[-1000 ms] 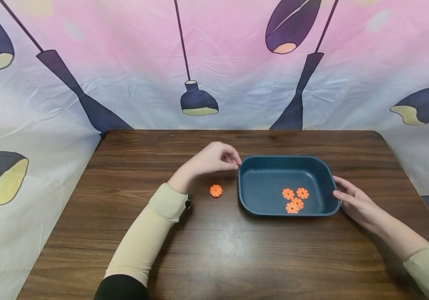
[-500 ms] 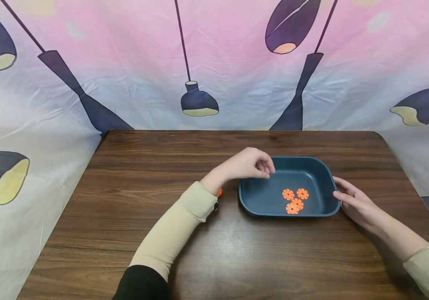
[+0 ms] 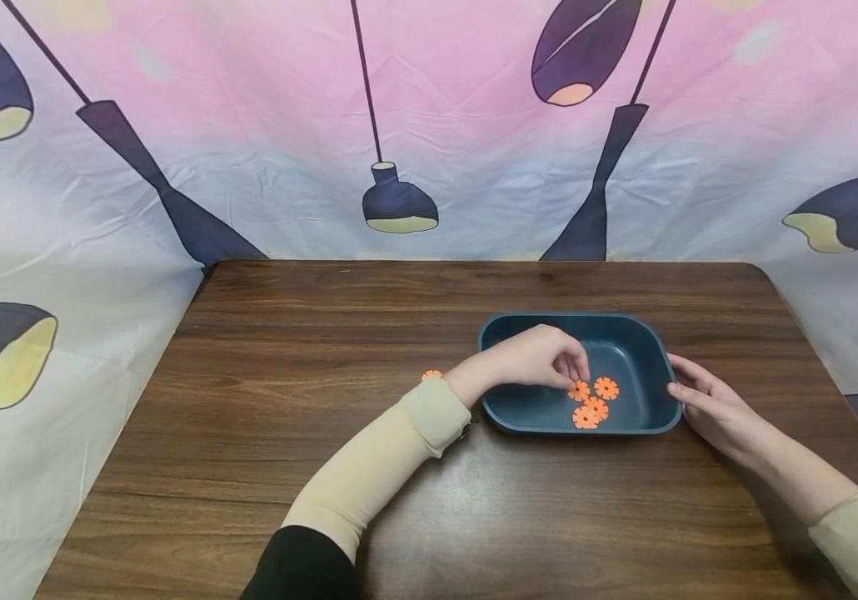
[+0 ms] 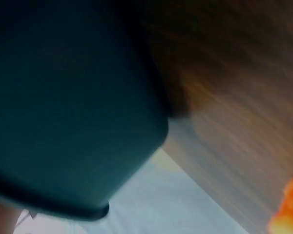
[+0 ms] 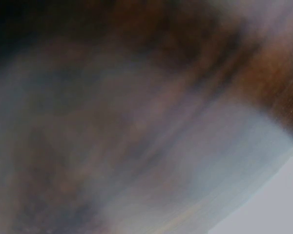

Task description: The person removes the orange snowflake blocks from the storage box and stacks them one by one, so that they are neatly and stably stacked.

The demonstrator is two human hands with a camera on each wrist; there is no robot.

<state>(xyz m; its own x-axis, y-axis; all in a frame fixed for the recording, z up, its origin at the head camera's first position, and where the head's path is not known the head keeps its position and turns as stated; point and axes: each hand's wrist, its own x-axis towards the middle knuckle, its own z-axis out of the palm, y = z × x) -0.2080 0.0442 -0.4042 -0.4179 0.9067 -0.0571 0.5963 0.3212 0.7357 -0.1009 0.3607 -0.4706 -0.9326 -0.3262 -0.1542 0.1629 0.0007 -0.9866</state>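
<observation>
A dark teal plastic tub [image 3: 646,417] stands right of centre on the table. Several flat orange notched discs [image 3: 606,388] lie on its floor. My left hand [image 3: 537,357] reaches over the tub's left wall, its fingers bent and its fingertips at the edge of one disc [image 3: 581,391]. Whether they pinch it is unclear. Another orange disc [image 3: 431,374] lies on the table left of the tub, partly behind my left wrist. My right hand [image 3: 717,408] holds the tub's right end, thumb near the rim. The left wrist view shows the tub's outer wall [image 4: 78,107] close up.
The brown wood-grain table [image 3: 309,333] reaches back to a hanging cloth [image 3: 286,167] printed with lamps. An orange thing [image 4: 288,214] glows at the lower right of the left wrist view. The right wrist view is mostly blurred.
My left hand has moved right, from beside the tub's left rim, over it and down to the discs inside. My right hand and the tub have stayed almost still.
</observation>
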